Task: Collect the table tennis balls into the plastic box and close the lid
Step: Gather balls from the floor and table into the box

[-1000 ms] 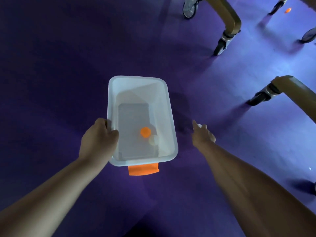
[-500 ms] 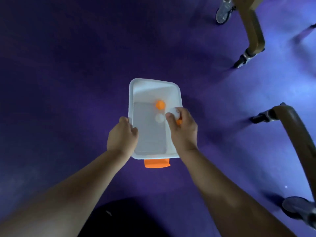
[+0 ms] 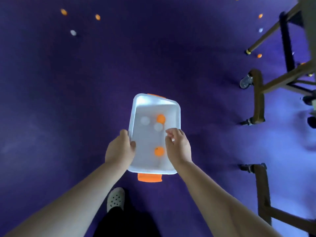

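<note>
- Progress: early, by the look of it. Collecting under way, closing not begun.
- Done so far: four balls inside box [image 3: 178, 115].
  - far orange ball [image 3: 160, 118], left white ball [image 3: 145, 120] and right white ball [image 3: 158, 126] just beyond the fingertips
  - near orange ball [image 3: 159, 151] between the two hands
- Left to do:
  - left strays [image 3: 73, 32], three on floor [image 3: 51, 100], well ahead of left hand
  - right strays [image 3: 259, 55], at least four, well ahead and outward of right hand, near wheeled frame [image 3: 258, 103]
  - then lid on and clips snapped
- Lid: nowhere in view, place unknown.
- Left hand [image 3: 119, 147]: clamped on box's left rim, thumb hooked over the edge, carrying it.
- Right hand [image 3: 178, 146]: hovering at the right rim, fingers loosely curled, nothing seen between them. Contact with rim hard to tell.
- Box position: between both hands, out in front of the body, apparently clear of floor, judging from the grip.
- Long axis: running forward, straight away from the wrists, far end leaning a touch toward the right-hand side.
- Facing: open mouth up toward the head, roughly level, short ends near and far.
  - near clip [image 3: 150, 177], orange, just behind the hands
  - far clip [image 3: 156, 95], orange, beyond the fingertips
</note>
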{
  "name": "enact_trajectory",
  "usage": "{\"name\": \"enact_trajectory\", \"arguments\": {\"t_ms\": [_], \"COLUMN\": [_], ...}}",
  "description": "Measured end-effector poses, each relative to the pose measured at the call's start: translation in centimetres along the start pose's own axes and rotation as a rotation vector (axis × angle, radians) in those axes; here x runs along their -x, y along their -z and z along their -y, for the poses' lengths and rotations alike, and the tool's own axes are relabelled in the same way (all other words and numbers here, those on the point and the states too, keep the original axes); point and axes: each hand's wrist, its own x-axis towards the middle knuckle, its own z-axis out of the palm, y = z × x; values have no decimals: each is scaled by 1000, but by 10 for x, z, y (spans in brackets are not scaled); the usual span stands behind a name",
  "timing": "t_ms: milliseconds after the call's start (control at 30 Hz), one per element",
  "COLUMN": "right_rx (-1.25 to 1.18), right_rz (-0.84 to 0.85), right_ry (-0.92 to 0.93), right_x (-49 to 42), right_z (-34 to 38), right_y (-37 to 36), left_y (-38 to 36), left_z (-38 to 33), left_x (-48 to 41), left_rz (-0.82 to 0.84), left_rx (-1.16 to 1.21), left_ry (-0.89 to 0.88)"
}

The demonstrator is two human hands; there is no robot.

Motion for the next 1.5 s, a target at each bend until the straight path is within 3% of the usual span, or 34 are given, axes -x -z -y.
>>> {"name": "enact_trajectory", "arguments": {"t_ms": [333,867,1233,1500], "right_rx": [139,248,320,307], "right_rz": [247,526,647,603], "right_ry": [101,452,609,574], "right_x": [-4,-169,-272,-344], "right_z": [205,421,568,700], "right_y": [41,79,7,-74], "left_y": [205,349,434,551], "left_z": [-10,-57,-19,47], "left_x": [-9,-116,-225,-352], "left_rz": [-86,-328,-477,-439], "left_rx": [7,220,294,313], "left_ry": [132,490,620,592]}}
